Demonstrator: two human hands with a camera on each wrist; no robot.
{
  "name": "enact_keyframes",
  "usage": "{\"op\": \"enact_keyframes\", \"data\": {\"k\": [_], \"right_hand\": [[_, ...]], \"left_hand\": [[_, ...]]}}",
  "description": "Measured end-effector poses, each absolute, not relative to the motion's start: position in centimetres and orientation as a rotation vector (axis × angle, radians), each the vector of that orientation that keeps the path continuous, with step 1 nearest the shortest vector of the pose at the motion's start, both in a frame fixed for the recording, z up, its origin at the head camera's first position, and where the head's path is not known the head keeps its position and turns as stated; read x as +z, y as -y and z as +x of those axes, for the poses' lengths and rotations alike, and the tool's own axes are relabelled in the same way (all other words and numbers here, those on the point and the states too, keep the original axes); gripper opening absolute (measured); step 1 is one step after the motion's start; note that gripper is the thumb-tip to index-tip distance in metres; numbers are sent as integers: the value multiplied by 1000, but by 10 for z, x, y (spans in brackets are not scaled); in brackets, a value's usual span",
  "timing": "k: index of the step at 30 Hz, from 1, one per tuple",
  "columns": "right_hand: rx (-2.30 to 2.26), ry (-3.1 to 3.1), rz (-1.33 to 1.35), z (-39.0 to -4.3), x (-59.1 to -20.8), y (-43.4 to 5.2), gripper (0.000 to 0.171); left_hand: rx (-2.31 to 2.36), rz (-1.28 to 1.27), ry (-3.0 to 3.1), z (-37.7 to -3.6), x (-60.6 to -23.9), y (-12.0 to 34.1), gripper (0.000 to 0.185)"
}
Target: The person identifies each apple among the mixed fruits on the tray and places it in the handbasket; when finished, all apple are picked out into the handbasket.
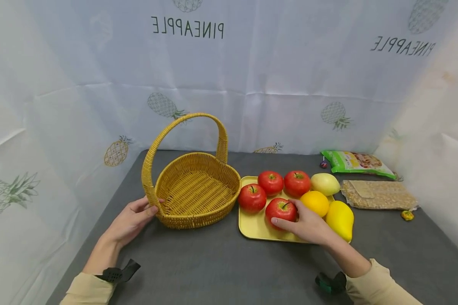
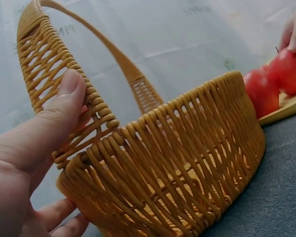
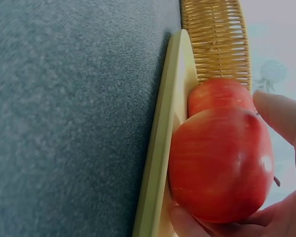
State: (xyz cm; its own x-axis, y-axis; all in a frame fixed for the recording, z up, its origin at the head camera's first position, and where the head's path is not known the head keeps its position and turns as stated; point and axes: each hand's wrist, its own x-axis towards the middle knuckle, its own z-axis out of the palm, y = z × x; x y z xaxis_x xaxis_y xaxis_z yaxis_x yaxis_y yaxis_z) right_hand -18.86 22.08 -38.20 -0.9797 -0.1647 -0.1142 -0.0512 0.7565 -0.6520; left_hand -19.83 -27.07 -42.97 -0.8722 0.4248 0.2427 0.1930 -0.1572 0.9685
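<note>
A tan wicker basket with a tall arched handle stands left of centre, with nothing inside it. My left hand grips the foot of its handle, the thumb lying along the weave in the left wrist view. On a yellow tray to the right, my right hand holds the front red apple between thumb and fingers. That apple fills much of the right wrist view. Three more red apples sit behind and beside it, one of them a left apple close to the basket.
Also on the tray are an orange, a yellow mango and a pale yellow-green fruit. Farther right lie a green snack bag, a clear packet of grains and small wrapped candies. A white pineapple-print curtain hangs behind the table.
</note>
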Motion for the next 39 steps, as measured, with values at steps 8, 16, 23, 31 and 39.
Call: {"op": "enact_keyframes", "data": {"k": [8,16,23,31,39], "right_hand": [[-1045,-2772,-154,-190,-383,-218,101],[-1049,-2765,-131,-188,-370,-221,100],[-1153,-2690,-162,-192,-345,-225,94],[-1355,-2542,-193,-202,-326,-219,84],[-1348,-2560,-217,-208,-317,-202,71]], "left_hand": [[2161,660,-1987,-200,-430,271,30],[2067,527,-2149,-200,-423,265,41],[2084,496,-2101,-199,-421,266,49],[2078,481,-2109,-199,-422,268,54],[2103,510,-2094,-196,-425,266,50]]}}
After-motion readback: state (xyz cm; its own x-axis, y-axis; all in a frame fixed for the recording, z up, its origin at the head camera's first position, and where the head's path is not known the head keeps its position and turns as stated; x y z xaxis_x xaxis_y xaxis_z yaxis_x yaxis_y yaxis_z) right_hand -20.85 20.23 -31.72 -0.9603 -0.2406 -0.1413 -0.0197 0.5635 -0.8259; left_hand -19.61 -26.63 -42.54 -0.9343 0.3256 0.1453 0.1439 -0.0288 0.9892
